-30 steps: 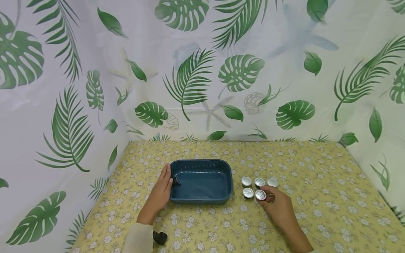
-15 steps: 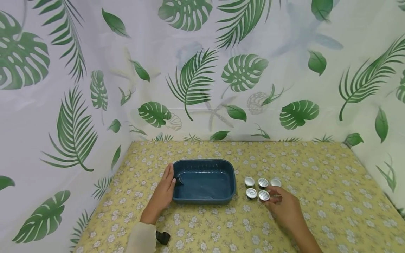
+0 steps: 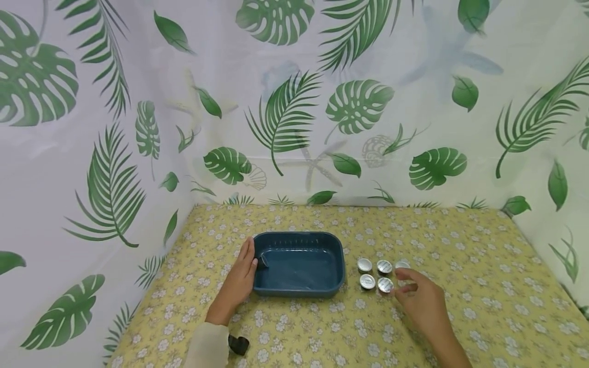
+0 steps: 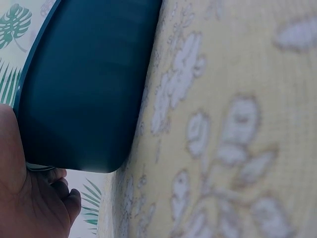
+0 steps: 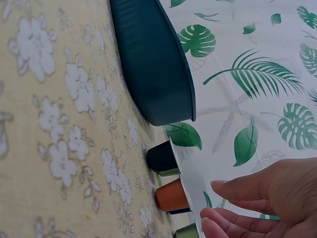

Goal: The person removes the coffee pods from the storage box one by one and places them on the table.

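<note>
A dark blue rectangular basin (image 3: 299, 271) stands on the table. My left hand (image 3: 238, 276) grips its left end, thumb at the rim; in the left wrist view the other fingers are curled beside the basin's end. To the basin's right, several coffee capsules stand with silver foil lids up, among them the front right capsule (image 3: 385, 285) and the front left capsule (image 3: 367, 281). My right hand (image 3: 421, 299) is just right of them, thumb and fingers parted and holding nothing. In the right wrist view an orange capsule (image 5: 172, 195) and a dark capsule (image 5: 162, 157) show their sides.
A yellow floral cloth (image 3: 299, 332) covers the table. Behind and at both sides hangs a white leaf-print sheet (image 3: 285, 199). A small black object (image 3: 239, 345) shows beside my left sleeve (image 3: 208, 345). The back right capsule (image 3: 402, 264) is partly hidden by my right hand.
My right hand has let go of the front right capsule and drawn back slightly to the right. The left hand stays at the basin. The head view has shifted a little.
</note>
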The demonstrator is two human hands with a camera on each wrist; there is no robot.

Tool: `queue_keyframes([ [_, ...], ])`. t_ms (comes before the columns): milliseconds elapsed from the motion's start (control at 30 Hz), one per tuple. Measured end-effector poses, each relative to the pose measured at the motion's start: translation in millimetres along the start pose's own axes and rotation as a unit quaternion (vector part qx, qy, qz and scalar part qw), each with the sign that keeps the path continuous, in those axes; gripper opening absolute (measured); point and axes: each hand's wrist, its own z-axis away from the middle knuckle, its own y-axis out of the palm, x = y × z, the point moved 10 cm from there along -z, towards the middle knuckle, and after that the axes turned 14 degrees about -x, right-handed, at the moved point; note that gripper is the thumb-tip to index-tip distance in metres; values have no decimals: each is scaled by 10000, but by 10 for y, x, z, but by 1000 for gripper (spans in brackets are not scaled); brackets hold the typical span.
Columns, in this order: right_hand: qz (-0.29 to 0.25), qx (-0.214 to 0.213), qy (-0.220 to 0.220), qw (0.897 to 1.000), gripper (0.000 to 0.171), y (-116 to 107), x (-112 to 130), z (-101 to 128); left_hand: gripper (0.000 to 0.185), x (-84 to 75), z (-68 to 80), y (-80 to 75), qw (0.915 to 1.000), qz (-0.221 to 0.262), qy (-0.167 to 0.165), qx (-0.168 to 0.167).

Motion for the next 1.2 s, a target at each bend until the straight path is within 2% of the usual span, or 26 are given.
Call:
queue_keyframes([
  [200,-55,-41,49,10000,46,4,71,-4,60,2,-2,-9,10000,30,19,-10],
  [533,-40,-257,-419,9988,34,52,393,-24,59,17,4,-21,10000,19,42,-18],
  [733,-348,-136,-565,9977,30,168,568,-11,59,-12,8,-40,10000,60,57,-44],
  [1200,-472,16,-853,9952,24,445,817,-6,59,12,-17,-42,9999,41,24,-140],
])
